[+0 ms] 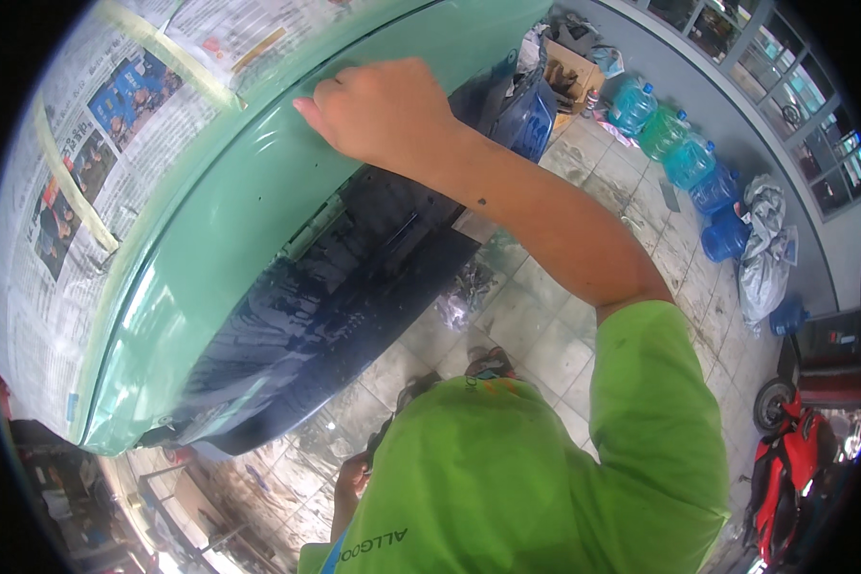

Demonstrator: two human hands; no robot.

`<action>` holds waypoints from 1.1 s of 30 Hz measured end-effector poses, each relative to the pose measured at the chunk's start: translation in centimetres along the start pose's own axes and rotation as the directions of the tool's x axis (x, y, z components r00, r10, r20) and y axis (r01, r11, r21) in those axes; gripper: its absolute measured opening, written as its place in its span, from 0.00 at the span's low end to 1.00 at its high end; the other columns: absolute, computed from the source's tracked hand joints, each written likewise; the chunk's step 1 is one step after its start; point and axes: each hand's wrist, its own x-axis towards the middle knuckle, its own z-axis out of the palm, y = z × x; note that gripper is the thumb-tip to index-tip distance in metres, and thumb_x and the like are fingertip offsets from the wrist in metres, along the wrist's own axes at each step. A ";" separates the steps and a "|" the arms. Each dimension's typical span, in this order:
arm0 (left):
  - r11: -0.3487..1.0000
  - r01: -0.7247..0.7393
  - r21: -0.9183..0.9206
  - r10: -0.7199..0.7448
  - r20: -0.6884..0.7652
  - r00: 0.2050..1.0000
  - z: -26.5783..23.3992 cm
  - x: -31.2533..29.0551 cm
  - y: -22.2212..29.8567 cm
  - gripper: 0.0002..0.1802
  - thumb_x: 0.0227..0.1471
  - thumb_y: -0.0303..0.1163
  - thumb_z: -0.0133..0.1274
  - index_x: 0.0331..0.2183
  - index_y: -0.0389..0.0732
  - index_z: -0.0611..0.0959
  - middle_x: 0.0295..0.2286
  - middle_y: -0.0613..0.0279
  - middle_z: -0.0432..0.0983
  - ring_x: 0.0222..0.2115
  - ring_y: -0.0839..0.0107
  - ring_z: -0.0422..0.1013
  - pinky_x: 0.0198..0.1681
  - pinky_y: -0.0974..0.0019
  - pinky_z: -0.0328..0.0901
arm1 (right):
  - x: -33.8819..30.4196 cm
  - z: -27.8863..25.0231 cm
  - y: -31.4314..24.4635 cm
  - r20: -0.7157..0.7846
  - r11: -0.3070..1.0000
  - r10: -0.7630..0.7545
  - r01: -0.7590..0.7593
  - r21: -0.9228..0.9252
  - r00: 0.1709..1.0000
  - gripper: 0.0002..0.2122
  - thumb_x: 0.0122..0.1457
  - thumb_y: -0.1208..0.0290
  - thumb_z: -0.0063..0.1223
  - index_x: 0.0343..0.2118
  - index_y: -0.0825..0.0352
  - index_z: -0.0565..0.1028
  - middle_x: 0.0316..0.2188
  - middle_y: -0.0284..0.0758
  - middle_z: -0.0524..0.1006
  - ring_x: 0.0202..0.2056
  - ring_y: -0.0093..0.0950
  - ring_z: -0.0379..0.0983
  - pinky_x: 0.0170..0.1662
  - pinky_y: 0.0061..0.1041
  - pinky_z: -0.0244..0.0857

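One right hand [383,107] on one green panel [253,191].

Right grip [383,107] on car panel [277,172]
Newspaper [153,158] lies along its left edge; bottles [690,164] line the floor's [551,356] right edge.

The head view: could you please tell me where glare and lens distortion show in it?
In the head view, white glare streaks the green car panel; also in the head view, the grey wall bows at upper right, and the corners fall to black.
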 end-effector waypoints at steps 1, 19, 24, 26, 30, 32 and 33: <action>1.000 0.001 -0.004 -0.001 -0.014 1.000 0.2 -0.1 -0.1 0.19 0.47 0.17 0.46 0.42 0.32 0.82 0.29 0.61 0.76 0.25 0.70 0.71 0.28 0.69 0.66 | 0.0 0.0 0.0 0.066 1.000 0.030 -0.030 -0.002 0.997 0.15 0.56 0.56 0.62 0.23 0.61 0.76 0.20 0.30 0.74 0.22 0.31 0.76 0.23 0.33 0.69; 0.667 -0.660 0.347 0.745 -0.337 0.575 10.4 -6.9 10.7 0.08 0.48 0.30 0.51 0.26 0.35 0.81 0.19 0.64 0.73 0.20 0.77 0.68 0.25 0.71 0.64 | -0.3 0.6 -0.4 -0.251 0.972 0.014 0.045 0.230 0.968 0.17 0.58 0.56 0.65 0.22 0.61 0.72 0.18 0.29 0.73 0.19 0.35 0.71 0.22 0.33 0.64; 0.330 -0.903 0.275 0.936 -0.222 0.274 19.7 -16.0 19.1 0.02 0.51 0.18 0.57 0.30 0.35 0.83 0.27 0.64 0.79 0.26 0.78 0.73 0.30 0.74 0.68 | 0.1 0.5 -0.9 -0.134 0.995 0.095 -0.093 0.018 0.986 0.19 0.58 0.57 0.66 0.20 0.62 0.70 0.16 0.30 0.71 0.19 0.39 0.69 0.23 0.31 0.63; 0.145 -0.915 0.375 0.984 -0.149 0.095 23.2 -20.4 21.9 0.06 0.51 0.18 0.64 0.34 0.33 0.85 0.30 0.61 0.82 0.28 0.77 0.76 0.31 0.74 0.70 | -0.1 0.3 -1.1 -0.076 0.992 0.126 -0.126 0.002 0.989 0.16 0.58 0.58 0.67 0.22 0.62 0.73 0.18 0.30 0.73 0.20 0.37 0.70 0.25 0.29 0.64; -0.502 -0.851 0.154 0.858 0.213 -0.468 28.0 -27.2 26.8 0.17 0.46 0.31 0.73 0.37 0.33 0.87 0.21 0.58 0.82 0.16 0.71 0.72 0.19 0.68 0.62 | -0.6 -0.1 -1.0 -0.107 0.955 0.107 -0.072 0.286 0.988 0.09 0.61 0.59 0.63 0.36 0.59 0.83 0.33 0.33 0.82 0.32 0.33 0.79 0.32 0.28 0.72; -0.692 -0.721 0.034 0.709 0.224 -0.669 30.2 -30.1 27.4 0.18 0.53 0.37 0.68 0.33 0.31 0.84 0.18 0.59 0.78 0.14 0.66 0.69 0.22 0.59 0.67 | -0.5 -0.1 -0.8 -0.149 0.945 0.018 0.032 0.326 0.989 0.09 0.62 0.60 0.63 0.35 0.59 0.83 0.33 0.32 0.82 0.32 0.32 0.79 0.33 0.27 0.71; -0.695 -0.719 0.016 0.702 0.233 -0.673 30.4 -31.6 27.6 0.13 0.56 0.33 0.63 0.32 0.31 0.84 0.19 0.57 0.79 0.14 0.67 0.69 0.20 0.60 0.65 | -0.3 -0.1 -0.7 -0.125 0.949 0.014 0.026 0.316 0.992 0.10 0.62 0.58 0.63 0.36 0.59 0.83 0.33 0.31 0.82 0.31 0.32 0.79 0.33 0.28 0.71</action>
